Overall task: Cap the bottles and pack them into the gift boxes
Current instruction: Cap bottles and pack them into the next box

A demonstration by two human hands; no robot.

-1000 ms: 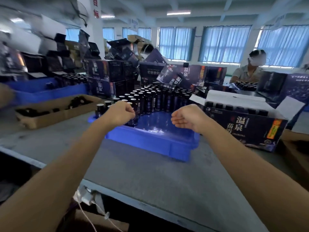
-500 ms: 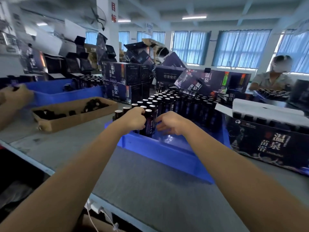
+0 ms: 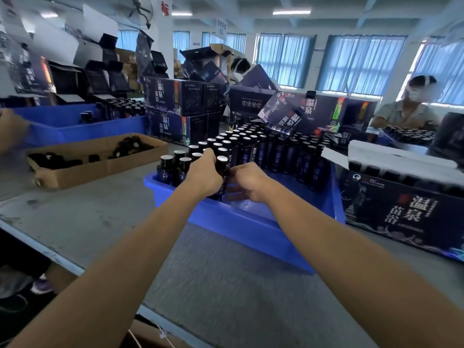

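A grey, scuffed worktable point(image 3: 100, 217) runs through a bright workshop with tall windows behind blue curtains point(image 3: 359, 61). A masked worker point(image 3: 406, 109) sits at the far right.

In the middle of the table stands a blue plastic crate point(image 3: 251, 229), smooth-walled and rectangular. Its far half is packed with upright dark glass bottles point(image 3: 276, 151), slim and cylindrical, some with pale round tops and others with black caps. To the left lies a shallow brown cardboard tray point(image 3: 100, 167) holding loose black caps point(image 3: 130, 145). On the right, an open gift box point(image 3: 401, 209) of dark printed card with white flaps shows a row of capped bottles inside. More such boxes point(image 3: 175, 109) are stacked beyond the crate.

Both bare forearms reach forward into the crate. The left hand point(image 3: 203, 175) is curled knuckles-up around the front bottle point(image 3: 222, 164) at the near edge of the cluster. The right hand point(image 3: 247, 182) sits just beside it, fingers pointing at the bottle's lower part; whether they grip it cannot be told.
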